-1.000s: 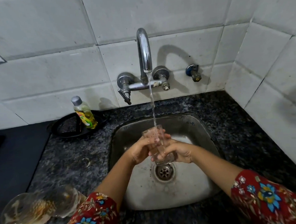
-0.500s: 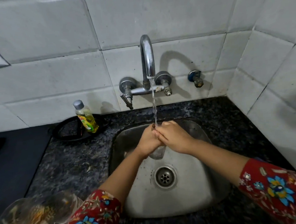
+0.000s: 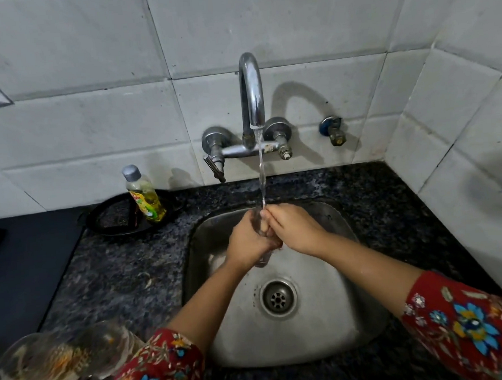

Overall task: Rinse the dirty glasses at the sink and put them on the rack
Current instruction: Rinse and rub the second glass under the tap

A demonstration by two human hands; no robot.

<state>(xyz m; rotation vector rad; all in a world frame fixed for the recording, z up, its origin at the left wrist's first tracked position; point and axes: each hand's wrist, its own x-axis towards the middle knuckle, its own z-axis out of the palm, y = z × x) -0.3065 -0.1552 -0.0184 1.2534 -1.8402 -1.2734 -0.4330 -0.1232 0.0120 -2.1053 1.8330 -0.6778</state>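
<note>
Both hands over the steel sink (image 3: 334, 325), under the running tap (image 3: 252, 95) — water stream (image 3: 261, 171) falls right onto them. Left hand (image 3: 247, 243) and right hand (image 3: 293, 231) each have a closed grip around one clear glass (image 3: 262, 259), held upright between the palms; only its base and a sliver near the rim show. Drain (image 3: 278, 299) sits below the glass. More dirty glasses (image 3: 57, 360) lie on the dark granite surface (image 3: 117, 274) at lower left, beside the left sleeve (image 3: 155, 369) — blurred, count unclear. Soap bottle (image 3: 144, 193) stands on a black tray (image 3: 110, 219) left of the sink.
</note>
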